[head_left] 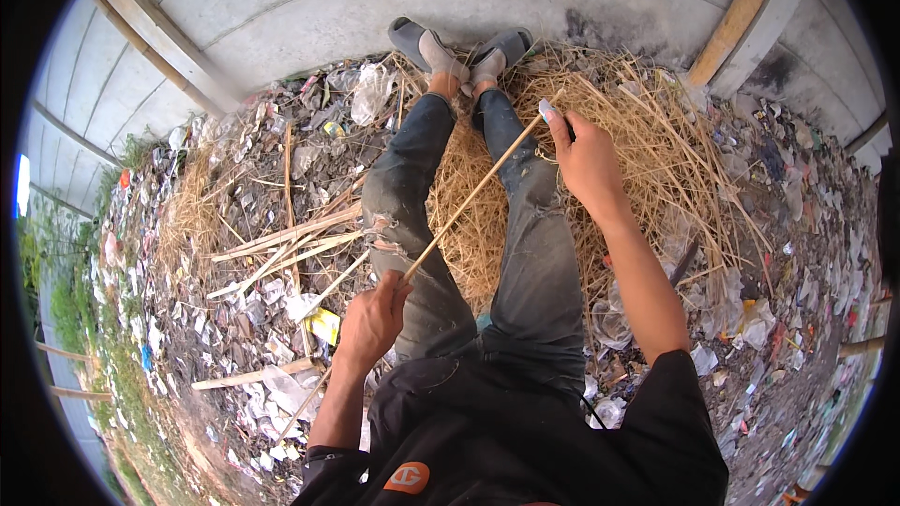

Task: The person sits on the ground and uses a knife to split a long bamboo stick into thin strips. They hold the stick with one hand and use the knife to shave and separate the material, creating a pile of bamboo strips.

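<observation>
Evidently well into a spell of stick work, a person sits on littered ground [778,356] before a pale panel wall [450,0], legs stretched out in worn jeans [530,253], one slender stick [473,199] slanting across the lap between two bare hands. The left hand [373,319] closes its fingers around the stick near the left thigh; the right hand [589,157], fingers curled, has its thumb set against the far end, above the right shin. A pale patch shows at that thumb — wrapping or a tool, too small to tell — and a dark sliver beside it is equally unclear.

Straw-coloured shavings [459,244] lie thick between the legs and spread beyond the right one, a heap that suggests a good deal of scraping or trimming is already done. The stick in hand looks slim and fairly even along its visible length, so this piece appears near its finish, though its surface cannot be judged closely. To the left, several broader strips [319,225] lie loose among the litter, seemingly unworked; whether they count as remaining stock or discards, the view does not show.
</observation>
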The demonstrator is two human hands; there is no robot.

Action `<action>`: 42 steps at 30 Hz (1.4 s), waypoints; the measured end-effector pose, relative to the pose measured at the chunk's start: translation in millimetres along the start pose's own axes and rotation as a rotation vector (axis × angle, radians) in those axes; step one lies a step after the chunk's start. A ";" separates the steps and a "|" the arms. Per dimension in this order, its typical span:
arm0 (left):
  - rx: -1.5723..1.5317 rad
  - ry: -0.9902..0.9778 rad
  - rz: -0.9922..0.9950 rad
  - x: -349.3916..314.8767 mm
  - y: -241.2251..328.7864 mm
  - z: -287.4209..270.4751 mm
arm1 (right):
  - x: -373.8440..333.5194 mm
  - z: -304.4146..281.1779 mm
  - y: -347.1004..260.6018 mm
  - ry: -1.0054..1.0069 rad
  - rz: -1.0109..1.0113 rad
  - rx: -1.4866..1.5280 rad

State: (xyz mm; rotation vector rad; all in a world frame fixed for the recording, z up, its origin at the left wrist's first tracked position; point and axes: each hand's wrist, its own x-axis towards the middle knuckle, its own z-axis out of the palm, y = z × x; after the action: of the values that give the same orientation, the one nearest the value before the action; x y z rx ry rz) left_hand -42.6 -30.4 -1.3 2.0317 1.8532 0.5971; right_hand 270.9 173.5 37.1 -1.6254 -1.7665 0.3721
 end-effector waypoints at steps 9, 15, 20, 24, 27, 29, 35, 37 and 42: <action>0.000 -0.037 -0.046 6.8 6.6 8.5 | -51.2 52.2 -20.7 -0.117 -0.210 0.009; 0.001 0.022 0.011 14.7 5.1 14.1 | -38.3 52.5 -24.5 -0.095 -0.150 0.050; -0.048 0.026 -0.013 16.9 5.4 17.6 | -79.1 73.6 -38.6 -0.191 -0.260 0.068; -0.030 0.018 -0.056 18.5 14.1 13.7 | -35.9 71.2 -21.6 -0.082 -0.129 0.036; -0.071 0.049 -0.079 28.4 20.7 18.6 | -89.3 77.4 -52.1 -0.220 -0.260 0.163; -0.121 0.074 -0.094 32.3 26.4 14.1 | -101.6 76.7 -61.3 -0.280 -0.295 0.161; -0.243 0.083 -0.151 34.3 36.6 13.1 | -72.1 67.6 -57.6 -0.227 -0.213 0.157; -0.267 0.099 -0.129 38.3 39.7 12.4 | -102.6 67.1 -66.9 -0.316 -0.310 0.198; -0.269 0.089 -0.165 38.7 37.9 12.4 | -100.8 72.3 -62.7 -0.494 -0.212 0.412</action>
State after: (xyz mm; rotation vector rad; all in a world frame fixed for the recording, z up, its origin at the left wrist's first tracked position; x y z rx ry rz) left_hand -1.2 4.7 10.5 1.6883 1.8534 0.8503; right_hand 173.2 83.9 -4.7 -1.1002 -2.0215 1.0295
